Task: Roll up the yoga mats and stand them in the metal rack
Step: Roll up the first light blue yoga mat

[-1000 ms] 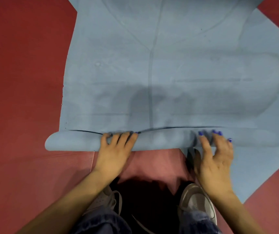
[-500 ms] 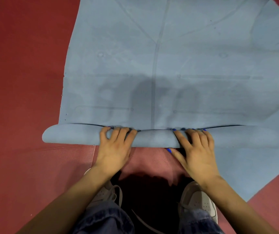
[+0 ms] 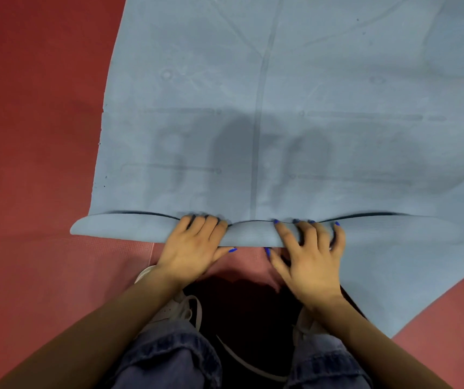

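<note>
A light blue yoga mat [image 3: 267, 113] lies spread on the red floor and runs away from me. Its near end is turned over into a low roll [image 3: 129, 228] that spans the mat's width. My left hand [image 3: 194, 248] presses on the roll left of the centre line, fingers curled over the top and thumb under the near edge. My right hand [image 3: 309, 256] grips the roll just right of centre in the same way. A second blue mat [image 3: 410, 282] lies underneath at an angle, showing at the lower right. The metal rack is out of view.
Red flooring [image 3: 34, 136] surrounds the mats, with a seam [image 3: 152, 249] near my left hand. My white shoes [image 3: 174, 307] and jeans legs [image 3: 174, 357] are directly below the roll, close to its near edge.
My right hand has slid left along the roll toward the centre and taken a fresh grip. The left hand kept its place. The roll has advanced slightly up the mat.
</note>
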